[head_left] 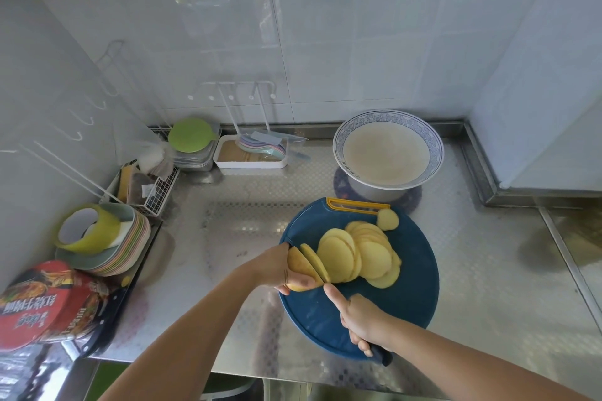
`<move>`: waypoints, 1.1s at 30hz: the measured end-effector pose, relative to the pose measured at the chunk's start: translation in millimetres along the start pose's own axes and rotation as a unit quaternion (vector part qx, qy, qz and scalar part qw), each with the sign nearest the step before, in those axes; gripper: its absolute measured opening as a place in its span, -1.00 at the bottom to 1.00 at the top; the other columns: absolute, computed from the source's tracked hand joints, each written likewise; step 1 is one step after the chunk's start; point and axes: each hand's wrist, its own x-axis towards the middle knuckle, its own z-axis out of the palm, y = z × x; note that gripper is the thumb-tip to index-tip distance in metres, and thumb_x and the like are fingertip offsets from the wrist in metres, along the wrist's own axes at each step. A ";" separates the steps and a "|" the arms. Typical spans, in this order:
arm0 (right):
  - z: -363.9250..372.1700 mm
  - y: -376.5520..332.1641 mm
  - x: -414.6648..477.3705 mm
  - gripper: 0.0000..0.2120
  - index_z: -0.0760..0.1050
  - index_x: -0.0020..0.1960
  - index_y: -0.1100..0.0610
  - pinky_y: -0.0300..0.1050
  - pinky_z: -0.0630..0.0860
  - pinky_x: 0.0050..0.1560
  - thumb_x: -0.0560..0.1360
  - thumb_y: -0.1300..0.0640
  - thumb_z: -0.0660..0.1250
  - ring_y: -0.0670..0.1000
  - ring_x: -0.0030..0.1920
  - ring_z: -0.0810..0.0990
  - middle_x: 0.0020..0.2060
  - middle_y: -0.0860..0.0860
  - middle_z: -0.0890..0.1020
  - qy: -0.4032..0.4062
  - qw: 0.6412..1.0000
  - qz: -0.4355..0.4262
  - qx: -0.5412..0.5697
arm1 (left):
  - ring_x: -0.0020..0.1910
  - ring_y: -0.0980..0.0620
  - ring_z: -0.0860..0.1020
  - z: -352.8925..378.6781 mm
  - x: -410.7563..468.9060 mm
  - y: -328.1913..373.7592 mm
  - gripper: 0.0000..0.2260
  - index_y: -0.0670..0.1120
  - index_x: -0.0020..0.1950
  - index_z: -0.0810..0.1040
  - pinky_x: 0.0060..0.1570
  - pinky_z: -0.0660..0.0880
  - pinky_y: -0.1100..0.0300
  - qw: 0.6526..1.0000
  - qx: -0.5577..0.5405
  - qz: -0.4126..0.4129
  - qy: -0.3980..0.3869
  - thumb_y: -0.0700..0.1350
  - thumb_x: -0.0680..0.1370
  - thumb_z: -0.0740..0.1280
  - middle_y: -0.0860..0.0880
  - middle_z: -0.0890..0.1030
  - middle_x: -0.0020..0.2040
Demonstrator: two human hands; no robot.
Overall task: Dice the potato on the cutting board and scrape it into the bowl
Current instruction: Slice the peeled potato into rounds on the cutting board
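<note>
The only writing is on the red noodle package [49, 303] at the lower left of the frame. It carries Chinese characters, turned upside down for you, and I cannot read them with certainty.

The count is 2 hands, 1 knife, 1 cutting board, 1 bowl and 1 potato.

The potato [308, 265] is partly cut. Its uncut end, pale yellow with some brownish skin, lies on the left part of the round blue cutting board [413, 296], a little right of the frame's centre. The slices [361, 254] lie just right of it in a fan, and they overlap too much to count. 1 more slice [387, 219] lies apart near the board's upper edge, just beside the yellow handle strip [356, 205].

Your left hand [277, 265] has its fingers curled over the uncut end. Your right hand [361, 319] grips the dark handle of the knife [380, 354], with the index finger stretched forward toward the potato.

The bowl [338, 146], white with a blue patterned rim, stands on the counter [228, 205] above the board in the frame, near it.
</note>
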 end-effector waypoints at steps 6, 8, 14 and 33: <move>4.4 2.2 6.7 -0.38 0.17 -0.26 0.07 -0.20 0.30 -0.57 0.48 -0.51 -0.08 -0.02 -0.64 0.25 -0.56 0.02 0.29 0.010 1.000 -0.006 -0.017 | -0.12 -0.04 0.66 15.6 -6.7 -3.1 -0.27 -0.04 0.27 0.28 -0.08 0.62 0.07 0.997 0.028 0.019 0.067 0.13 0.27 0.58 -0.03 0.52 0.08; 6.3 3.8 8.4 -0.38 0.19 -0.23 0.08 -0.20 0.29 -0.56 0.48 -0.50 -0.06 -0.02 -0.61 0.24 -0.51 0.03 0.28 0.011 1.000 -0.008 -0.016 | 0.01 -0.01 0.58 24.4 -10.1 -7.2 -0.24 -0.03 0.30 0.27 0.02 0.57 0.11 0.993 0.021 0.035 0.112 0.11 0.26 0.59 -0.01 0.51 0.12; 4.6 3.5 4.6 -0.39 0.21 -0.22 0.06 -0.25 0.27 -0.56 0.47 -0.52 -0.04 -0.02 -0.62 0.23 -0.50 0.03 0.29 0.013 1.000 -0.009 -0.007 | -0.02 0.09 0.48 49.9 -22.7 -23.9 -0.28 -0.02 0.22 0.26 -0.09 0.45 0.26 0.980 0.002 0.050 0.194 0.08 0.25 0.61 0.00 0.48 0.07; -52.4 -3.0 -13.0 -0.33 0.23 -0.38 0.08 -0.22 0.18 -0.49 0.47 -0.51 -0.03 -0.05 -0.55 0.15 -0.52 0.00 0.20 -0.179 0.972 -0.053 0.141 | -0.04 0.09 0.44 40.1 -25.4 -10.6 -0.36 -0.10 0.25 0.14 -0.37 0.41 0.36 0.988 -0.061 -0.026 0.138 0.01 0.41 0.51 -0.05 0.40 0.10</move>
